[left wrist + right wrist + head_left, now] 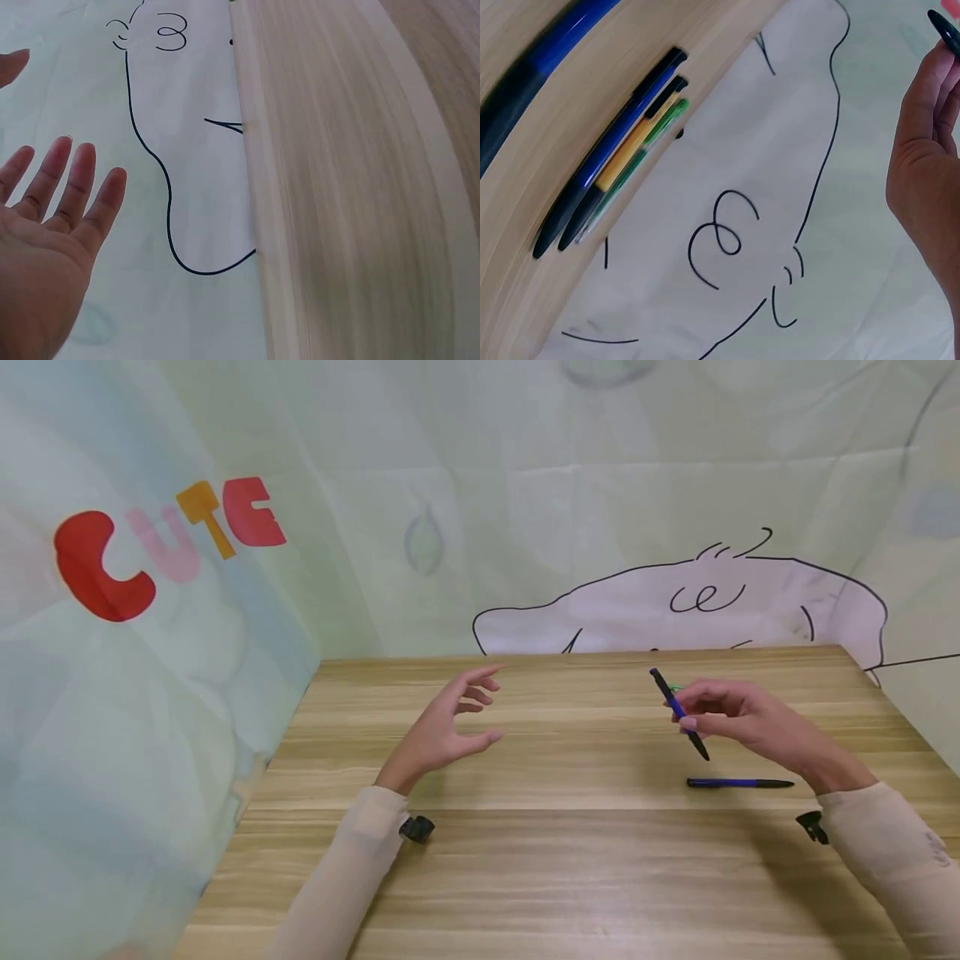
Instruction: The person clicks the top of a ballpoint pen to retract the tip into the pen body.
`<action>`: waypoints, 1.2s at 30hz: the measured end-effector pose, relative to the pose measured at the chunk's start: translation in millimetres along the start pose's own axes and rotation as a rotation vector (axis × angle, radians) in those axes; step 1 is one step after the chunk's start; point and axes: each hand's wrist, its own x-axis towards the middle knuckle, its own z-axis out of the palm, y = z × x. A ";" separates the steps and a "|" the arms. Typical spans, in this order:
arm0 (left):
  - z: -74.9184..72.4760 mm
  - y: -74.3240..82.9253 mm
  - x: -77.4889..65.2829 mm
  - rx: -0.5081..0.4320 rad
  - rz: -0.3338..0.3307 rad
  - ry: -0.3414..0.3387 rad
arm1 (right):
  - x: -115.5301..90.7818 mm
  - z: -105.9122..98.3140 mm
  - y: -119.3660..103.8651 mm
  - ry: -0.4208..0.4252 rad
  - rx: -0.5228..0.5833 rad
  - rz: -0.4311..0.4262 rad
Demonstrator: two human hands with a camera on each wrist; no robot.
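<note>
My right hand (731, 714) pinches a blue pen (678, 710) with black ends between thumb and fingers, tilted above the table. Only its dark end shows in the right wrist view, beside the fingers. A second blue pen (740, 783) lies flat just nearer than this hand. Along the far table edge, a blue pen (607, 142), a yellow pen (626, 150) and a green pen (641, 154) lie side by side; the right hand mostly hides them in the head view. Over the left part of the table, my left hand (450, 727) holds nothing, thumb and fingers spread apart.
The wood-grain table (525, 860) reaches back to a pale fabric backdrop (375, 527) with a black line drawing on it. Another stretch of cloth bearing coloured letters (105, 568) hangs along the left side. Each wrist wears a small black device (417, 828).
</note>
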 end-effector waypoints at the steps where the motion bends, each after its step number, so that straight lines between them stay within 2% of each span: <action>1: -0.9 -0.6 -1.3 -0.002 0.001 0.003 | -1.6 -1.8 0.8 0.004 -0.019 -0.001; 8: -6.9 -2.7 -10.1 -0.012 0.004 0.016 | -12.0 -15.2 11.5 0.028 -0.111 -0.019; 17: -12.2 -3.7 -14.5 0.006 0.004 0.020 | -22.0 -35.7 28.8 0.032 -0.158 -0.009; 26: -19.6 -6.6 -21.9 0.021 -0.021 0.019 | -27.2 -51.0 42.0 -0.021 -0.221 -0.034; 36: -22.9 -11.7 -28.3 0.006 -0.061 0.012 | -29.7 -58.7 60.0 -0.062 -0.218 -0.061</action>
